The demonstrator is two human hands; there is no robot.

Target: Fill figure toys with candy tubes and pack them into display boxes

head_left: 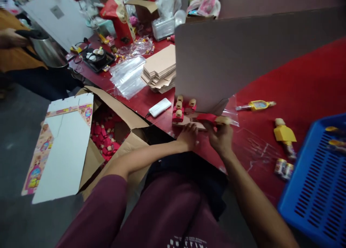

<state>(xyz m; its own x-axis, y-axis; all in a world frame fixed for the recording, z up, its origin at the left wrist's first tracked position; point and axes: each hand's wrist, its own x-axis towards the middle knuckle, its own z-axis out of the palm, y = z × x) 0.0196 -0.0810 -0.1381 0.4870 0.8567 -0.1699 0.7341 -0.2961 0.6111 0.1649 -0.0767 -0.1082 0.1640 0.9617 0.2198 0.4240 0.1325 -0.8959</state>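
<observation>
My right hand [222,138] grips a red toy piece [205,117] with a beige end, which lies sideways above the front of an upright cardboard box [209,64]. My left hand [188,135] rests at the box's front edge, fingers lying over it, holding nothing that I can see. Inside the box, at its left, several red pieces with beige tops [178,114] stand close together. Just behind my right hand, a clear plastic bag [231,111] lies partly under the box's edge.
At left, an open carton [120,147] holds many red pieces. Flat cardboard [159,62], plastic sleeves [129,75] and a white power bank [160,107] lie on the red table. Rightward are yellow toys [284,133] and a blue basket [310,190]. Another person's hand holds a kettle [50,51].
</observation>
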